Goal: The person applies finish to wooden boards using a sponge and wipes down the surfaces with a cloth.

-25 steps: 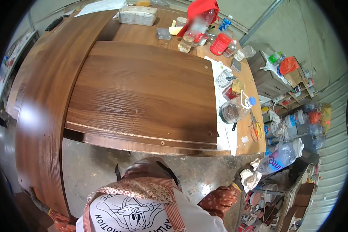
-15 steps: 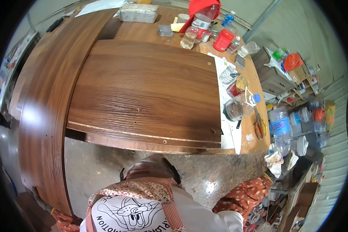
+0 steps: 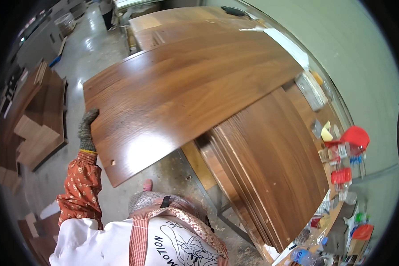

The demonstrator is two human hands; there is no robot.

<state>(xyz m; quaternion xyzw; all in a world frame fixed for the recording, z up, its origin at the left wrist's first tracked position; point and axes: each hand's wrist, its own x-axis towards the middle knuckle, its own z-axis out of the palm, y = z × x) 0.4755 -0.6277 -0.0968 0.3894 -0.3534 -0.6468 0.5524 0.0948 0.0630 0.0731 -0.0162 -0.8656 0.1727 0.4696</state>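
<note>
My left hand (image 3: pixel 88 131), in a grey knitted glove below a red-orange floral sleeve, grips the near left edge of a long brown wood-grain board (image 3: pixel 177 99). Its thumb rests over the edge; the fingers below are partly hidden. The board lies slanted across the workbench, with its near end sticking out past it. A small hole shows near its closest corner. Beside it, to the right, rests a stack of brown wood-grain panels (image 3: pixel 270 164) with small holes along the top one. My right hand is out of the picture.
A wrapped pale block (image 3: pixel 311 91), a red-lidded jar (image 3: pixel 341 176) and several bottles stand along the bench's right side. More brown panels (image 3: pixel 40 115) lean at the far left. A dark-handled tool (image 3: pixel 234 11) lies at the far end.
My view has swung to the left. The long board now lies more across the picture, its near end raised, with my left hand holding its edge. My right arm has left the view.
</note>
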